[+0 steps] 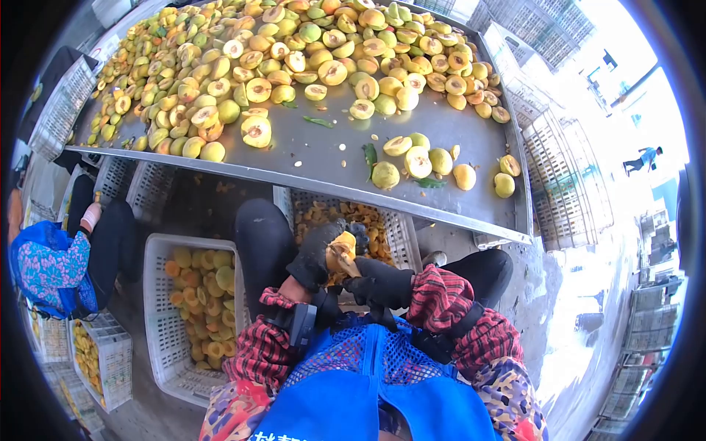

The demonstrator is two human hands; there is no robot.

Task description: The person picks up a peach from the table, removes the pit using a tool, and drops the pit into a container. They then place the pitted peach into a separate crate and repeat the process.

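Observation:
Between my knees, both my hands wear dark gloves. My left hand (313,253) is closed around a cut yellow peach (341,245), its fingers wrapping past the far side. Close by, my right hand (379,284) is closed on a slim tan tool (350,266), whose narrow end meets the lower side of the fruit. The glove hides much of this tool. Below my hands stands a white crate (406,239) with orange-yellow fruit pieces (316,213) in it.
A metal table (309,147) ahead bears many halved peaches (257,90), pits and leaves. At my left is a white crate (156,316) of peach halves (209,301). A person (55,264) sits farther left. Stacked crates (562,176) stand right; another person (646,159) is far off.

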